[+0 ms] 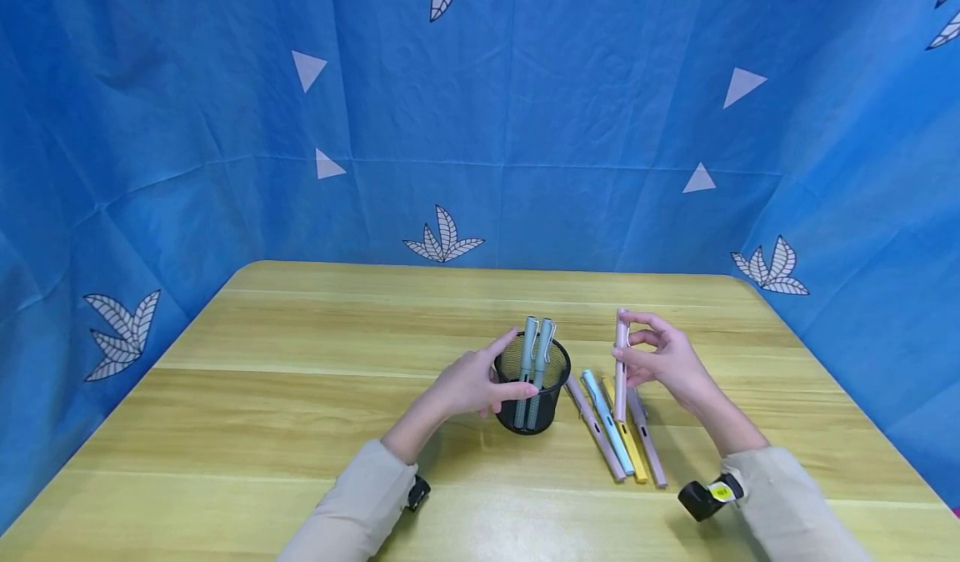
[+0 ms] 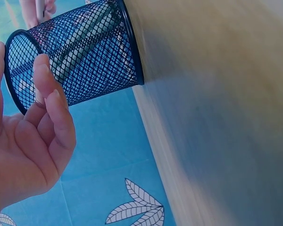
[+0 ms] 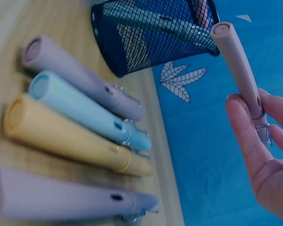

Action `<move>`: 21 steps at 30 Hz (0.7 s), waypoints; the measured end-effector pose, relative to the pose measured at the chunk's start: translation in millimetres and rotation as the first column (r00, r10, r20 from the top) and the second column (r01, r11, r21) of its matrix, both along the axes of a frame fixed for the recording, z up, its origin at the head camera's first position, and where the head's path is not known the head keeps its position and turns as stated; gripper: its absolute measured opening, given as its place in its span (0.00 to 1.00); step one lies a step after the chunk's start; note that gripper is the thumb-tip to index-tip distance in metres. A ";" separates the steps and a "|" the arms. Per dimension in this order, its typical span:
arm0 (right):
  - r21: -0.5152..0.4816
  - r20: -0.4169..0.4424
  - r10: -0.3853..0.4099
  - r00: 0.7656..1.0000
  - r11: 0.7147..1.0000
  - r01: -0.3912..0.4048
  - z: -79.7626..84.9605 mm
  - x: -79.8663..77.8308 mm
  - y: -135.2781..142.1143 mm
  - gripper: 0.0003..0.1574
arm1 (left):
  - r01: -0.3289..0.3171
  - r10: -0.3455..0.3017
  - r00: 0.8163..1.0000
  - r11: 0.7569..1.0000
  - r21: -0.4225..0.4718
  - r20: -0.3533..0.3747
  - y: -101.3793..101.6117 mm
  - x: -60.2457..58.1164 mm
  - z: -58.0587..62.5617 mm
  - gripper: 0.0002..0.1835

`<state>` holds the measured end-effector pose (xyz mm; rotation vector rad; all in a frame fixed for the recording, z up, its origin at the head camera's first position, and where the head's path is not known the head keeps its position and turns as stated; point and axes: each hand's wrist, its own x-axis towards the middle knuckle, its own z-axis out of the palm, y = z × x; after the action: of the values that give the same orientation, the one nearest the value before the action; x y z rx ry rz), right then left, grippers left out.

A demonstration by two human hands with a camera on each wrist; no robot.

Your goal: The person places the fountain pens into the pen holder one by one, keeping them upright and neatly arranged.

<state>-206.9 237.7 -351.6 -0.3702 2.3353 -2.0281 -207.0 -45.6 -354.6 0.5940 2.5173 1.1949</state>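
Note:
My left hand [image 1: 472,387] is at the left side of a black mesh pen cup [image 1: 551,408], thumb stretched across the front of its rim and index finger along the left side; whether they press on it I cannot tell. Two grey-green pens [image 1: 544,345] with metal clips stand inside the cup. To the right, my right hand [image 1: 663,358] pinches a pale pink pen [image 3: 238,70] between thumb and fingers, held nearly upright above the table. Under it lie a light blue pen [image 3: 85,108], a yellow pen [image 3: 66,134] and two mauve pens, one nearer the cup [image 3: 75,70], the other farther right [image 3: 70,195].
The wooden table [image 1: 300,362] extends round the cup and the pens. Behind it hangs a blue cloth [image 1: 570,112] with white leaves and triangles. A black wrist camera [image 1: 705,499] sits by the right sleeve.

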 end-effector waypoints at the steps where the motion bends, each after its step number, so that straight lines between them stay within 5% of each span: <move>1: -0.008 -0.004 -0.005 1.000 1.000 0.005 1.1 -0.6 -1.4 0.27 | -0.001 0.001 1.000 1.000 0.001 0.000 0.1 -0.2 -0.2 0.47; 21: -0.140 -0.048 -0.026 0.999 0.990 0.019 15.0 -6.5 -29.4 0.28 | 0.006 -0.006 1.000 1.000 0.006 -0.006 -0.2 -0.9 -2.4 0.47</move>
<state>-213.4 208.4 -336.6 -0.4042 2.2408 -2.2251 -207.9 -45.8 -357.0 0.6062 2.5160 1.2007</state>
